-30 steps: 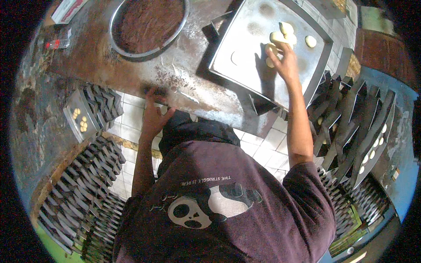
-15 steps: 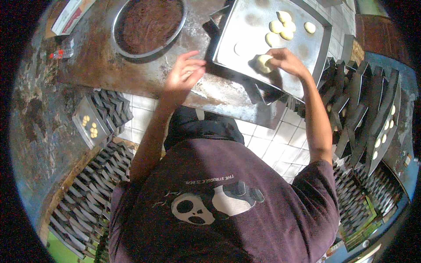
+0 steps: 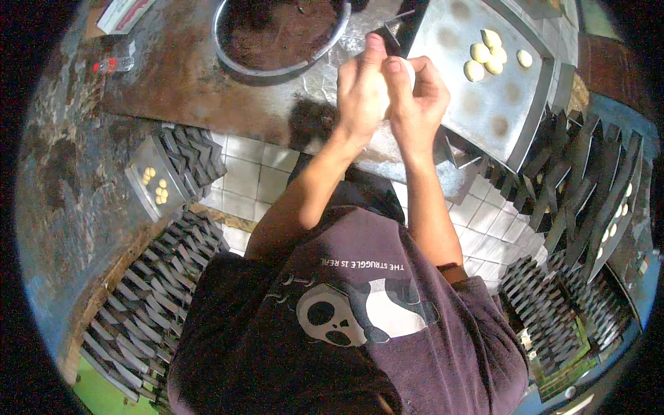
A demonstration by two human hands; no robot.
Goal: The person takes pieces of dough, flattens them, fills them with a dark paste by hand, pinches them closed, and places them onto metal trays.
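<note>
My left hand (image 3: 360,93) and my right hand (image 3: 420,97) are pressed together above the floured metal table (image 3: 207,90). Both close around a pale piece of dough (image 3: 408,69), of which only a sliver shows between the fingers. Just to the right lies a grey baking tray (image 3: 484,117), with several pale dough balls (image 3: 484,54) clustered at its far end. A round metal pan (image 3: 232,52) with dark brown contents stands to the left of my hands.
Stacks of dark empty trays (image 3: 187,155) stand at the left and lower left, one small tray holding dough pieces (image 3: 155,185). More racked trays (image 3: 588,187) fill the right side. A small red-capped bottle (image 3: 111,66) lies on the table's left. White floor tiles (image 3: 249,173) show below.
My right hand has left the tray with a dough piece and moved left. My left hand rose from the table edge to meet it, and both now enclose the dough.
</note>
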